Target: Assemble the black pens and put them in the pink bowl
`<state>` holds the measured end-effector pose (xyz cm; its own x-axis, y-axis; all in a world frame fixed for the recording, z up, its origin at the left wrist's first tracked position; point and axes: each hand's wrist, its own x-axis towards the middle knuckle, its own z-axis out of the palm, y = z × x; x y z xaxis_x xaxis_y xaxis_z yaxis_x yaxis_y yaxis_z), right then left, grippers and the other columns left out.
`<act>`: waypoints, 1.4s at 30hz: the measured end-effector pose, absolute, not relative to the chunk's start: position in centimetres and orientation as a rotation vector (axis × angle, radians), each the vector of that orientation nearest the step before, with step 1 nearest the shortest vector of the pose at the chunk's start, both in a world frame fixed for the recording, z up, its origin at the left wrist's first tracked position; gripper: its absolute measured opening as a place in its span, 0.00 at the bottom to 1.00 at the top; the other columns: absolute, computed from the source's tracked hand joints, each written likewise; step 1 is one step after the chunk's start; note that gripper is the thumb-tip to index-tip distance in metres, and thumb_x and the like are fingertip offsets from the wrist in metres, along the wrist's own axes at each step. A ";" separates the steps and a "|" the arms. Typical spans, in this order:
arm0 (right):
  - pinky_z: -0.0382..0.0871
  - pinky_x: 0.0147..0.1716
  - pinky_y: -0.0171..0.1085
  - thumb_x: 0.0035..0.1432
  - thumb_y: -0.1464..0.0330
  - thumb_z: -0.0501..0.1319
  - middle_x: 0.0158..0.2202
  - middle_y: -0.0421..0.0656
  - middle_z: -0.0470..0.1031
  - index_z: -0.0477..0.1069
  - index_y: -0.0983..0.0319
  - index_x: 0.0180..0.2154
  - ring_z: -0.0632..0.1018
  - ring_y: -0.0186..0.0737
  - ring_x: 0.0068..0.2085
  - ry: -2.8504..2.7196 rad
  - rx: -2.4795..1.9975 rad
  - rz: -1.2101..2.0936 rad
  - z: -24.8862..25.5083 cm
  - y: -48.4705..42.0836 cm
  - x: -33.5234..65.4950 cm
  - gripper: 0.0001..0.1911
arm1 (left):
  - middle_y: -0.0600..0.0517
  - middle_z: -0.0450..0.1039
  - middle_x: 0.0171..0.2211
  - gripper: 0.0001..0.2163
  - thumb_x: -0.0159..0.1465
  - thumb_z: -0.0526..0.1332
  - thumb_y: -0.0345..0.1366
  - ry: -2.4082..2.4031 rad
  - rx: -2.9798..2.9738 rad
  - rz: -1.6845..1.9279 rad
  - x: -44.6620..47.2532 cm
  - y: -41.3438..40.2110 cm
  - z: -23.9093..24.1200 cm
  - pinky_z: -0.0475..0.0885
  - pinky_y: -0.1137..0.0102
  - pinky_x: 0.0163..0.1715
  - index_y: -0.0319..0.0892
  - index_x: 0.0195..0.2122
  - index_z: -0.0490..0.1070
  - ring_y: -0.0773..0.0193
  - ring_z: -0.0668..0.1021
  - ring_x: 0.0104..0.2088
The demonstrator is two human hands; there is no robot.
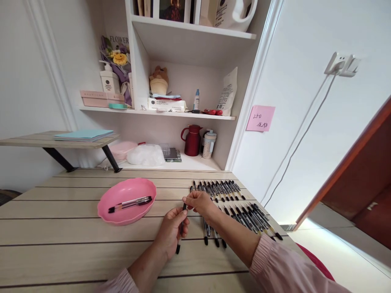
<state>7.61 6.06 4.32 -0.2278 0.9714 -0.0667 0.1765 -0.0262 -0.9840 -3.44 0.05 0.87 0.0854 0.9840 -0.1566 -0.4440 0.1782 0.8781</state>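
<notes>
My left hand (171,234) is wrapped round the barrel of a black pen (181,232) held nearly upright over the wooden table (61,244). My right hand (198,202) pinches the top end of that same pen. Just right of both hands, several black pens (241,211) lie in rows on the table. To the left sits a pink bowl (122,189) with a few pens (130,203) lying in it.
Behind the table is a white shelf unit with a red jug (192,140), a cup, a plastic bag (146,155) and boxes. A small raised wooden stand (49,140) with a blue folder stands at the back left. A pink sticky note (260,118) hangs on the right wall.
</notes>
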 end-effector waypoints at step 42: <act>0.64 0.27 0.32 0.43 0.58 0.64 0.24 0.38 0.71 0.66 0.63 0.27 0.67 0.26 0.21 -1.286 -1.049 1.691 4.4 5.4 7.7 0.16 | 0.59 0.64 0.20 0.13 0.53 0.60 0.45 0.894 0.809 1.229 -3.7 0.3 0.4 0.46 0.79 0.12 0.41 0.30 0.62 0.78 0.61 0.13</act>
